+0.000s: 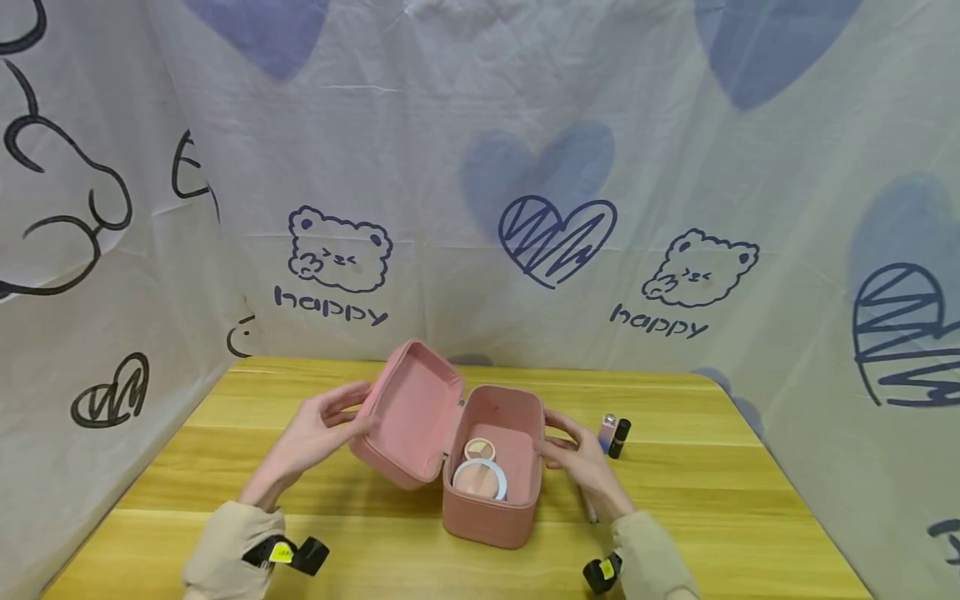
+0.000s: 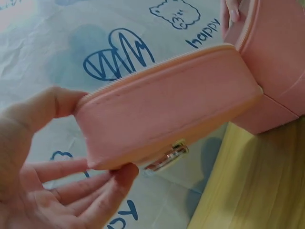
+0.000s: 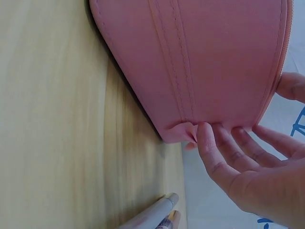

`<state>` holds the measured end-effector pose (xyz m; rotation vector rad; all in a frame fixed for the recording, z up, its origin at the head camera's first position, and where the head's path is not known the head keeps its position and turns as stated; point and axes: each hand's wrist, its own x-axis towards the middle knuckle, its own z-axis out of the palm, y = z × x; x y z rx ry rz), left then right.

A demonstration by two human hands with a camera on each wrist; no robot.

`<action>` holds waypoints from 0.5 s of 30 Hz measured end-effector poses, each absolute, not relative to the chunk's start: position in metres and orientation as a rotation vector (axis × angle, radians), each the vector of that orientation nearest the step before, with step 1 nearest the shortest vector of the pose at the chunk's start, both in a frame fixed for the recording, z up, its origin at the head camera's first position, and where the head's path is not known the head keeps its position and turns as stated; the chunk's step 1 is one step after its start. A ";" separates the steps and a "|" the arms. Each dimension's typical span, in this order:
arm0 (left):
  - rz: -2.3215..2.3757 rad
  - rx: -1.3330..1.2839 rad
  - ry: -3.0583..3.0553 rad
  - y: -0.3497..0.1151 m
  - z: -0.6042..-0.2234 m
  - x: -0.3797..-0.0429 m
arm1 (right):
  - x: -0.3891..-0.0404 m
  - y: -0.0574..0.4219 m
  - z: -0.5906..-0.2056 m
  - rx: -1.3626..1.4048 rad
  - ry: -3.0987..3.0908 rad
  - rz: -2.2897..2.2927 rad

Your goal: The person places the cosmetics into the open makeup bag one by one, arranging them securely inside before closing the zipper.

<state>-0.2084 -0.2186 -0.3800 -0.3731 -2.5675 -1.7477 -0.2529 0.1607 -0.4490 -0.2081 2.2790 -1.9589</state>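
Note:
A pink zippered cosmetic case stands on the table with its lid swung over to the left. Inside lie a round powder compact with a pale rim and a smaller round palette. My left hand pinches the lid's outer end, thumb at the zip edge and fingertips underneath. A gold metal fitting shows on the lid's outer face in the left wrist view. My right hand grips the case's right side, fingers against the outer wall and thumb at the rim.
Right of the case lie a black capped tube, a small pink-and-blue bottle and a slim pale tube, partly behind the right hand. A printed cloth hangs behind the wooden table.

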 end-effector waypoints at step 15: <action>-1.912 -0.199 -2.589 -0.217 -0.369 -0.193 | -0.260 0.166 -0.445 -0.269 2.257 -1.877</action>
